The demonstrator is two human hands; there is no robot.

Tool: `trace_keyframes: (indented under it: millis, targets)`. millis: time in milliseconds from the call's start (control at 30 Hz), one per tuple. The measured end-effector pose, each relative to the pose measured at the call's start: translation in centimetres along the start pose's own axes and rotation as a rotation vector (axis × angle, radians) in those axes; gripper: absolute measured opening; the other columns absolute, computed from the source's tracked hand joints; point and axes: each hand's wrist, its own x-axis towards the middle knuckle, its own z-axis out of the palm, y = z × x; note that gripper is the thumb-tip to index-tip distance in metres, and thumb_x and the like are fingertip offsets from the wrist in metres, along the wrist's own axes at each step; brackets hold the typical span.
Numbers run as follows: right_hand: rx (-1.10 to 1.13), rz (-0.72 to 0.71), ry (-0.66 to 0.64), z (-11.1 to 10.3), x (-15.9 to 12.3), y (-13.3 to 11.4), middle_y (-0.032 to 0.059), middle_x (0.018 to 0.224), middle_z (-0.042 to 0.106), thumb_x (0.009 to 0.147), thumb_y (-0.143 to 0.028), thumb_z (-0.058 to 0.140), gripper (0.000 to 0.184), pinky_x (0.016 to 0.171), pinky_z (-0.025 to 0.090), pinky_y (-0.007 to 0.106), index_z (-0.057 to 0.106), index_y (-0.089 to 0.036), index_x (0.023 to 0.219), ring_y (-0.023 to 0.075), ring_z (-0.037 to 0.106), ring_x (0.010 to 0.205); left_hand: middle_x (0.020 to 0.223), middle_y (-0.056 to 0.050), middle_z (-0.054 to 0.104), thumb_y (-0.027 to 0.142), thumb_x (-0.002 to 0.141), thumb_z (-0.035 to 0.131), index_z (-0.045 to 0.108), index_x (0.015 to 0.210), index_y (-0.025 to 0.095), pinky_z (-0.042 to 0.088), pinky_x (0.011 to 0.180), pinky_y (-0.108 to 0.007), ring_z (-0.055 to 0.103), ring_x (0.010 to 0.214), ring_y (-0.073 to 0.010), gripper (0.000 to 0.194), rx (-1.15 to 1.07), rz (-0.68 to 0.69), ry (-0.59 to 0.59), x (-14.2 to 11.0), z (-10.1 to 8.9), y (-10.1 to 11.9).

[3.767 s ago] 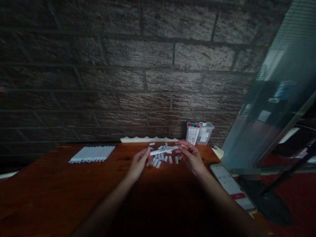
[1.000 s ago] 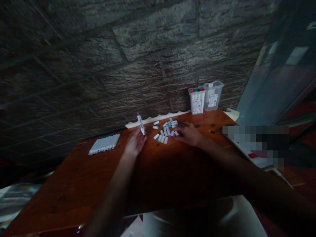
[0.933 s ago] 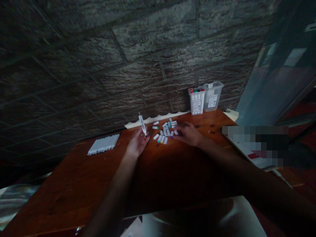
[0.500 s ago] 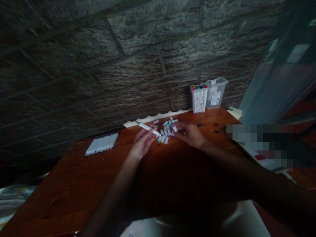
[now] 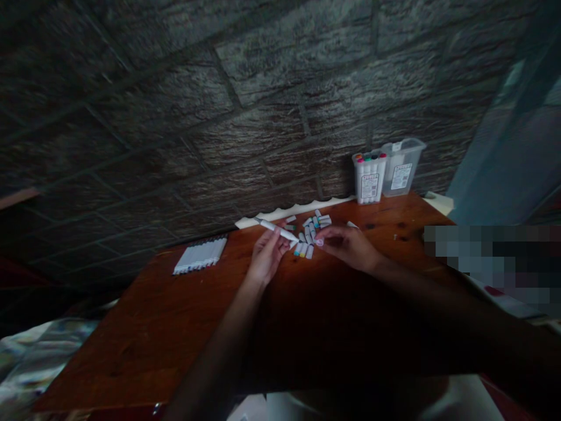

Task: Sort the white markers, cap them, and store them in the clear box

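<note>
My left hand [image 5: 265,258] is closed around a white marker [image 5: 277,230], which slants down to the right with its pale tip end uncapped. Between the thumb and fingers of my right hand [image 5: 354,248] is a marker cap [image 5: 319,241] with a pinkish-purple end, a short way right of the marker's tip. Loose white caps [image 5: 309,233] with coloured ends lie scattered on the table between and behind both hands. Some of them are partly hidden by my fingers. To the left, a neat row of white markers [image 5: 200,255] lies side by side.
At the back right stand a plastic box of upright markers [image 5: 369,182] and a second see-through box [image 5: 402,169]. A wavy white strip [image 5: 298,209] runs along the stone-patterned wall [image 5: 267,117]. The wooden table [image 5: 144,316] has its left edge near a shiny crumpled covering [image 5: 48,351].
My right hand has drawn a cap out of the scattered caps and turned it, so its coloured end shows. My left hand still holds the marker. The whole view has shifted slightly.
</note>
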Motion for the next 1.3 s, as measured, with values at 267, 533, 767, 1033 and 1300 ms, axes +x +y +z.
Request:
trace_keyframes:
  millis: [267, 533, 767, 1033, 1300]
  targets:
    - [-0.014, 0.009, 0.025, 0.2, -0.1, 0.3, 0.0057, 0.098, 0.072, 0.079, -0.028, 0.069, 0.021, 0.083, 0.057, 0.034, 0.066, -0.021, 0.099, 0.0172, 0.069, 0.088, 0.096, -0.003, 0.073, 0.024, 0.071, 0.079, 0.069, 0.095, 0.017, 0.048, 0.065, -0.02, 0.062, 0.069, -0.0075, 0.027, 0.03, -0.016, 0.015, 0.2, -0.3, -0.1]
    - [-0.19, -0.047, 0.073, -0.4, 0.0, -0.8, 0.0059, 0.092, 0.072, 0.079, -0.027, 0.069, 0.017, 0.067, 0.054, 0.029, 0.07, -0.019, 0.094, 0.0152, 0.066, 0.073, 0.097, -0.004, 0.073, 0.021, 0.072, 0.076, 0.068, 0.103, 0.016, 0.05, 0.066, -0.021, 0.064, 0.073, -0.0093, 0.032, 0.017, -0.043, -0.001, 0.2, -0.5, 0.1]
    - [-0.186, 0.051, 0.088, -0.2, -0.1, -1.2, 0.0032, 0.085, 0.073, 0.078, -0.031, 0.071, 0.015, 0.065, 0.054, 0.027, 0.068, -0.02, 0.088, 0.0146, 0.067, 0.07, 0.092, -0.004, 0.073, 0.028, 0.075, 0.077, 0.068, 0.102, 0.016, 0.051, 0.067, -0.022, 0.067, 0.075, -0.0116, 0.031, -0.021, -0.053, 0.066, 0.5, -1.0, 0.1]
    - [-0.268, 0.077, 0.055, -0.3, -0.2, -1.2, 0.0019, 0.075, 0.072, 0.091, -0.041, 0.055, 0.029, 0.059, 0.05, 0.027, 0.072, -0.019, 0.096, 0.0143, 0.063, 0.059, 0.08, -0.002, 0.072, 0.03, 0.068, 0.082, 0.068, 0.092, 0.017, 0.051, 0.065, -0.021, 0.065, 0.069, -0.0106, 0.031, -0.009, -0.048, 0.074, 0.3, -0.7, 0.2]
    - [-0.271, 0.056, 0.096, -0.2, -0.2, -1.4, 0.004, 0.085, 0.074, 0.09, -0.036, 0.055, 0.025, 0.062, 0.052, 0.028, 0.07, -0.019, 0.101, 0.0152, 0.065, 0.065, 0.067, 0.002, 0.066, 0.036, 0.068, 0.082, 0.068, 0.088, 0.016, 0.048, 0.058, -0.021, 0.061, 0.061, -0.0099, 0.032, 0.017, -0.045, 0.083, 0.1, -0.7, 0.4]
